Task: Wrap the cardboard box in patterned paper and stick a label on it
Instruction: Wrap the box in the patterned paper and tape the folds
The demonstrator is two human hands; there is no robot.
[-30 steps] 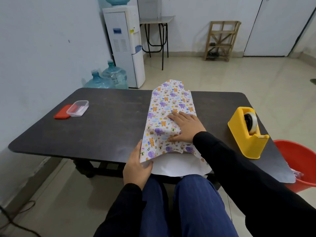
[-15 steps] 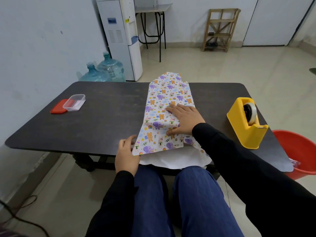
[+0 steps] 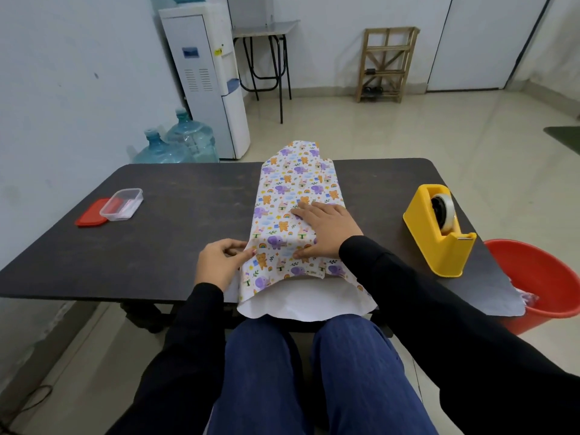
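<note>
The patterned paper [image 3: 284,196], white with small animals and rainbows, is folded over the box on the dark table [image 3: 175,233]; the box itself is hidden under it. The paper's white underside [image 3: 301,301] hangs over the near table edge. My right hand [image 3: 326,229] lies flat on top of the wrapped bundle, fingers spread and pointing left. My left hand [image 3: 219,262] sits at the bundle's left side and pinches the paper's left edge between thumb and fingers.
A yellow tape dispenser [image 3: 439,229] stands on the table's right. A clear plastic tub [image 3: 121,204] on a red lid [image 3: 92,213] sits at the left. A red bucket [image 3: 543,284] stands on the floor at right. My knees are under the near edge.
My left hand has moved up from the paper's near corner at the table edge to its left side, where it pinches the edge. My right hand stays pressed on top.
</note>
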